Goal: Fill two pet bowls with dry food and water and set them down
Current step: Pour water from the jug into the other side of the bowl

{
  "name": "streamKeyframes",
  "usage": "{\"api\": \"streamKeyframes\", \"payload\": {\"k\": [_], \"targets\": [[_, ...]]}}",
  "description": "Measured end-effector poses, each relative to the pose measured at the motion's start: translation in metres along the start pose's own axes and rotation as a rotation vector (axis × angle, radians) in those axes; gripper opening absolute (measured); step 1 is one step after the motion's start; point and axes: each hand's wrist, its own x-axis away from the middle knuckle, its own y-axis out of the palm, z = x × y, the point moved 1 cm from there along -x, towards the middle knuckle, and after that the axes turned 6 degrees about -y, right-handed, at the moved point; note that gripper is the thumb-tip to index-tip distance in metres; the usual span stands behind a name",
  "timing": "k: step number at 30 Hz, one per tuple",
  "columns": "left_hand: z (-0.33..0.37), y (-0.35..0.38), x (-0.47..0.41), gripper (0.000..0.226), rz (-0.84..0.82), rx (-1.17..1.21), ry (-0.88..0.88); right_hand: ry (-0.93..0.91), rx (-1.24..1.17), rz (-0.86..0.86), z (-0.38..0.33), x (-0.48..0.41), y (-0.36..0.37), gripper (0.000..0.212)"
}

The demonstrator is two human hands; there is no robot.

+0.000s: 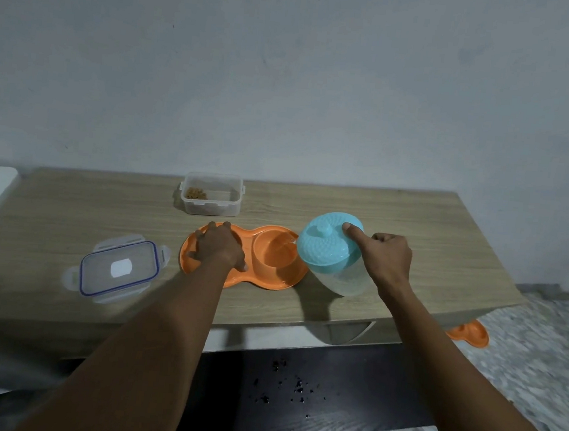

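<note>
Both forearms are reaching out from the bottom of the view over the wooden table (379, 216). Her or his right hand (387, 262) is gripping the clear water jug (343, 272) around its side, forefinger stretched onto the blue lid (325, 241), and tipping it toward the right well of the orange double pet bowl (271, 269). Left hand (220, 249) is lying half-open, palm down, over the left well and touching the bowl, so whether food is in there I cannot tell. To pour well, I would say, keep that finger pressing the lid, tilt slowly, hold the spout over the well and steady the bowl. 1 open container (211, 198) with a little kibble is sitting behind, its lid (118, 271) lying to the left. Another orange bowl (469, 333) is sitting on the floor.
</note>
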Motion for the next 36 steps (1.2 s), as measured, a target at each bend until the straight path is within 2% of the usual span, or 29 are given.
{"api": "streamKeyframes", "payload": {"k": [6,10,14,18,21,27,31,36], "targets": [[0.0000,0.0020,-0.0035,0.077,0.013,-0.033,0.028,-0.025,0.015,0.002,-0.0015,-0.0004,-0.0007,0.068],[0.0005,0.0010,-0.0040,0.066,-0.026,-0.067,0.032,-0.025,-0.006,0.001,-0.0015,-0.0004,-0.0010,0.069],[-0.0004,0.0000,-0.0023,0.067,-0.011,-0.024,0.009,-0.033,0.005,0.003,-0.0037,0.0006,-0.0015,0.060],[-0.0009,-0.0006,-0.0017,0.060,-0.026,-0.006,-0.020,-0.034,-0.006,0.003,-0.0061,0.0011,-0.0019,0.065],[-0.0008,0.0002,-0.0032,0.061,-0.030,-0.025,0.002,-0.034,0.002,0.006,-0.0070,0.0015,-0.0029,0.060],[-0.0001,0.0015,-0.0052,0.060,-0.012,-0.023,0.028,-0.035,-0.001,0.012,-0.0067,0.0006,-0.0046,0.064],[-0.0020,0.0028,-0.0059,0.071,0.011,0.008,0.000,-0.041,-0.006,0.019,-0.0076,0.0014,-0.0058,0.059],[-0.0004,0.0035,-0.0066,0.068,0.013,-0.015,0.030,-0.024,-0.033,0.028,-0.0058,0.0018,-0.0079,0.070]]}}
